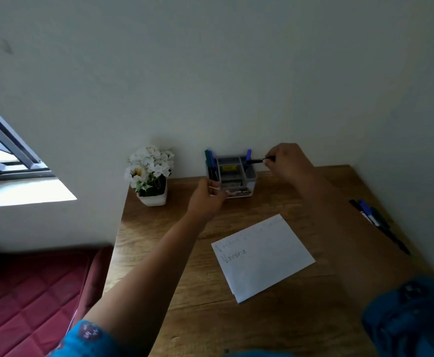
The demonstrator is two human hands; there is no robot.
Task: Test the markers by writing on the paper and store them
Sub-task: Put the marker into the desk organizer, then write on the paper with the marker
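Storing step: your right hand pinches a black marker over the organizer at the worktop's far edge; your left hand grips its front. Next: lower it into a compartment.

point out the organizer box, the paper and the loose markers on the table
organizer box (251, 181): head view, its right wall
paper (267, 261): head view, blank middle of the sheet
loose markers (370, 213): head view, barrels near the right table edge
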